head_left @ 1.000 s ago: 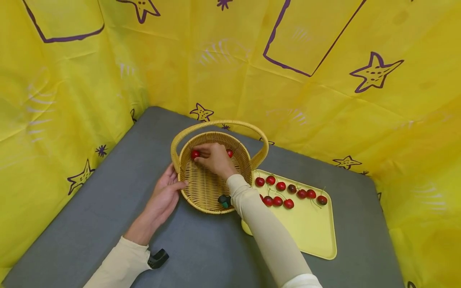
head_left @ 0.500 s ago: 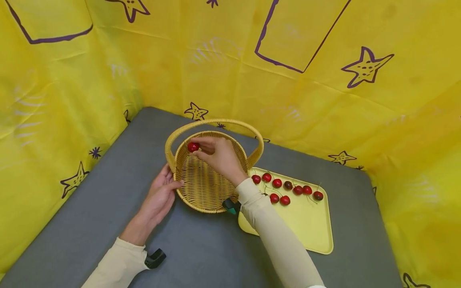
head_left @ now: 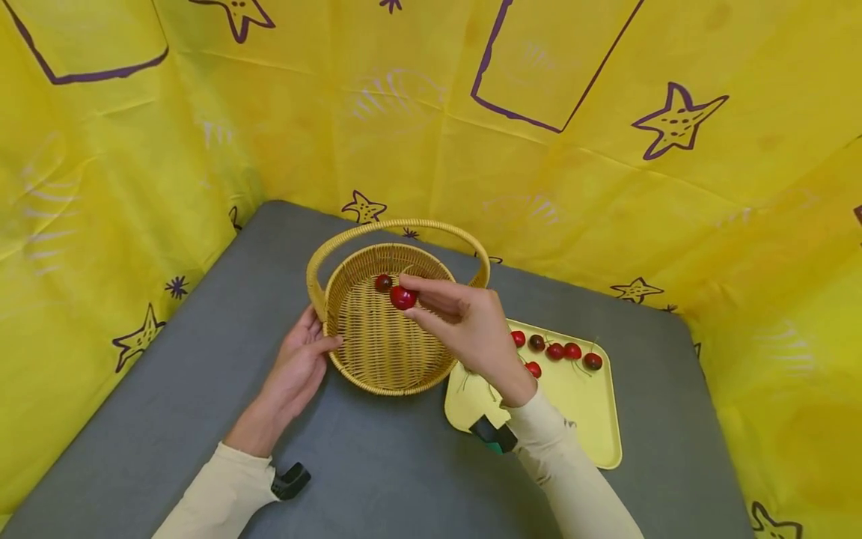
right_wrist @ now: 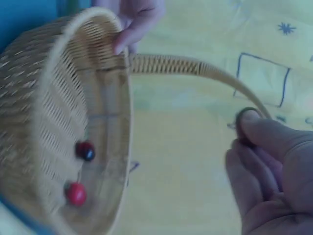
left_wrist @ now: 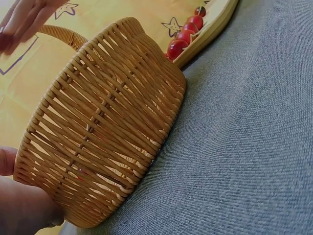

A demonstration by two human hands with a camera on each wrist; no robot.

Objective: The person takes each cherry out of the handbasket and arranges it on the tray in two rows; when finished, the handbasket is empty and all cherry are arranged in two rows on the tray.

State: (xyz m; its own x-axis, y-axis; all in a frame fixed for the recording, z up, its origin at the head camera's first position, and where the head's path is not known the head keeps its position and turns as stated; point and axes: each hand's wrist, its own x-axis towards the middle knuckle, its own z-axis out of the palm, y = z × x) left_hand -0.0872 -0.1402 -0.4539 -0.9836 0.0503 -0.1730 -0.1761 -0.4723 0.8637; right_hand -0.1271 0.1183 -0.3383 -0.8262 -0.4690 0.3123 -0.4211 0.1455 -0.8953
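Observation:
My left hand [head_left: 301,367] holds the left side of a round wicker basket [head_left: 390,385], its thumb over the rim and its fingers outside. My right hand [head_left: 471,329] pinches a red cherry [head_left: 403,297] between thumb and fingertips, raised over the basket's opening. Inside, a dark cherry [head_left: 383,282] lies near the back wall. In the right wrist view a dark cherry [right_wrist: 85,151] and a brighter red cherry [right_wrist: 76,193] both lie in the basket; the right hand hides one of them from the head view.
To the basket's right lies a yellow tray [head_left: 586,442] with several stemmed cherries [head_left: 555,352], partly covered by my right hand and arm. The basket's tall handle [head_left: 404,223] arches over its back. A yellow patterned cloth [head_left: 377,135] hangs behind the grey table [head_left: 377,471].
My right hand has risen from inside the basket and moved right, still pinching the cherry. A dark cherry in the basket has come into sight. My left hand keeps its hold.

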